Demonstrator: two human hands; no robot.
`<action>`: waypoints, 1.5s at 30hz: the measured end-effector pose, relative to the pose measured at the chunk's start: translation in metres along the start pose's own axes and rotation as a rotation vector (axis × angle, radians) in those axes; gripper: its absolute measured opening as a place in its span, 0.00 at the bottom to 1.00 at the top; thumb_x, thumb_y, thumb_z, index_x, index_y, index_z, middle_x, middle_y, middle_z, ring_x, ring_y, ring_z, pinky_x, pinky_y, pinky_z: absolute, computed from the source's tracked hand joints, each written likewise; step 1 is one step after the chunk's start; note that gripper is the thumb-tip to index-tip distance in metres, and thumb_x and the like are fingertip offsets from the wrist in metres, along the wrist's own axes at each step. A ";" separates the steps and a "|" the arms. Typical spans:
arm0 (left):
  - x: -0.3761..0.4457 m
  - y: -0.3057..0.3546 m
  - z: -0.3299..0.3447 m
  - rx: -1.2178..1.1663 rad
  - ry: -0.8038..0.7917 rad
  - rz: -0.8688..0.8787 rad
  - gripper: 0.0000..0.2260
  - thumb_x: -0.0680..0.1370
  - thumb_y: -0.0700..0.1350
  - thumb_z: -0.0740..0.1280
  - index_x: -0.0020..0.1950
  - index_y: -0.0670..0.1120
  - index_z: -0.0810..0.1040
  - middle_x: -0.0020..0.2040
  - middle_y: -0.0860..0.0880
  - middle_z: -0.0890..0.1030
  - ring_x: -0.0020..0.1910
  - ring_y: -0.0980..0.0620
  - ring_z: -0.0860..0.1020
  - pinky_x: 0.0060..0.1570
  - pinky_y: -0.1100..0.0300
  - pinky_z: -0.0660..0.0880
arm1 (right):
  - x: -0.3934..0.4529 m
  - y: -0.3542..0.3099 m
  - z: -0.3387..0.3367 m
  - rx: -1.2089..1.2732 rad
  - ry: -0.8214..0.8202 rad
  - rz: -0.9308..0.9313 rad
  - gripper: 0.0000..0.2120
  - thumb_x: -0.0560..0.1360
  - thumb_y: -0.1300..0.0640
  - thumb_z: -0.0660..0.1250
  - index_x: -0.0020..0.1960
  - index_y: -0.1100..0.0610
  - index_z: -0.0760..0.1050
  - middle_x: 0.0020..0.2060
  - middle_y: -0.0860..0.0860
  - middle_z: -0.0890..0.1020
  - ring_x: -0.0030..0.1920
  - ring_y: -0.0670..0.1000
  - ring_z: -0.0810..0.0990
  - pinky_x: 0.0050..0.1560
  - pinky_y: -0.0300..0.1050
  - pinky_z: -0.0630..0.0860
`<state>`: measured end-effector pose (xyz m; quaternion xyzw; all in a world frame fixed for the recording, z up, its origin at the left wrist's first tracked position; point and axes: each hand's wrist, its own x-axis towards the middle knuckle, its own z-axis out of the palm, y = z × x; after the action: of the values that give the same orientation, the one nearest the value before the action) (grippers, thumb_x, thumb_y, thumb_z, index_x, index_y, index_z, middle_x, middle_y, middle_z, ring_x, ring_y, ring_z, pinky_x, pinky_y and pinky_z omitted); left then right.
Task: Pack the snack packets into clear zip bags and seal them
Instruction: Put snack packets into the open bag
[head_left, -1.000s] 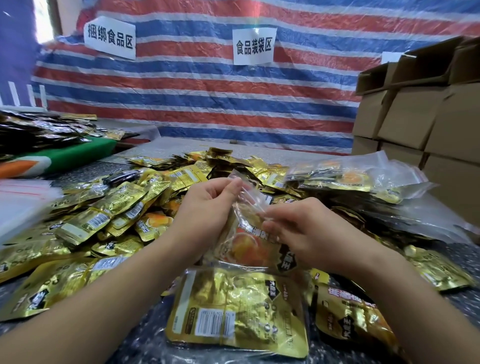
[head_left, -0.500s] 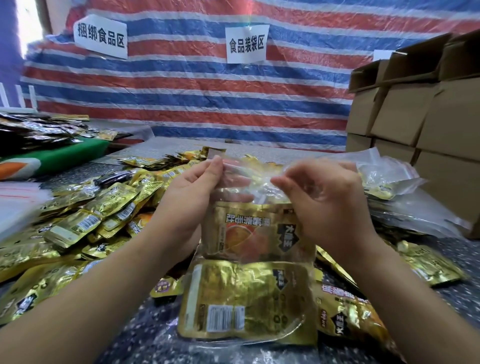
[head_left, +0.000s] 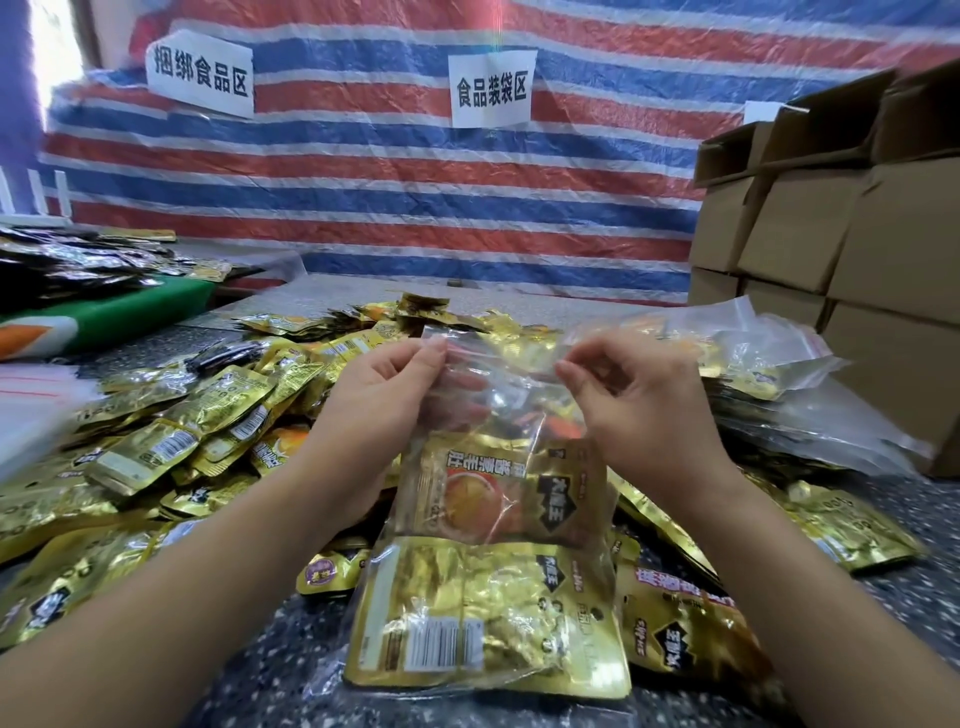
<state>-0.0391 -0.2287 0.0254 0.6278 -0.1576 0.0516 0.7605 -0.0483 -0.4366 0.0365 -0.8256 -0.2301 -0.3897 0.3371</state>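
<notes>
Holding the clear zip bag (head_left: 498, 415) upright above the table (head_left: 270, 654), the person works at its mouth in the single head view: the left hand (head_left: 384, 410) pinches the bag's upper left edge between thumb and fingers, and the right hand (head_left: 634, 400) pinches the upper right edge the same way, so the zip strip is stretched between them. A gold snack packet (head_left: 509, 493) sits inside the bag, low down, well below the strip. A second bagged packet (head_left: 488, 623) lies flat on the table just under it, loose gold packets (head_left: 171, 431) are heaped to the left, and filled clear bags (head_left: 779, 384) pile up on the right beside cardboard boxes (head_left: 852, 249). The step in hand looks like sealing. To do it well, the two tracks should be lined up at one corner first, then pressed together with thumb and forefinger sliding steadily across. Keeping the packet settled low stops foil catching in the strip, and pushing spare air out beforehand helps the bag lie flat.
</notes>
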 end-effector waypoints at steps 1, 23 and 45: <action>0.000 0.000 -0.001 0.011 0.002 -0.010 0.13 0.82 0.47 0.61 0.47 0.45 0.83 0.46 0.43 0.86 0.40 0.47 0.86 0.37 0.58 0.81 | 0.000 0.000 0.000 0.003 -0.014 0.025 0.00 0.75 0.62 0.72 0.45 0.58 0.82 0.39 0.52 0.81 0.40 0.49 0.79 0.41 0.47 0.77; 0.010 -0.005 -0.010 -0.062 0.136 -0.070 0.11 0.83 0.44 0.60 0.48 0.41 0.80 0.41 0.45 0.86 0.38 0.48 0.85 0.30 0.63 0.78 | 0.004 0.016 -0.010 0.425 0.001 0.431 0.08 0.74 0.66 0.72 0.46 0.54 0.79 0.35 0.46 0.84 0.34 0.42 0.81 0.35 0.32 0.76; 0.003 0.005 -0.004 0.004 0.048 0.089 0.14 0.84 0.44 0.57 0.48 0.42 0.80 0.39 0.47 0.85 0.38 0.50 0.85 0.34 0.62 0.79 | 0.053 -0.052 0.012 -0.147 -0.604 0.121 0.21 0.79 0.40 0.63 0.65 0.52 0.73 0.56 0.45 0.79 0.54 0.45 0.78 0.53 0.41 0.77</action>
<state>-0.0371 -0.2245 0.0308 0.6202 -0.1671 0.1007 0.7598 -0.0447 -0.3870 0.0935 -0.9384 -0.2413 -0.1217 0.2155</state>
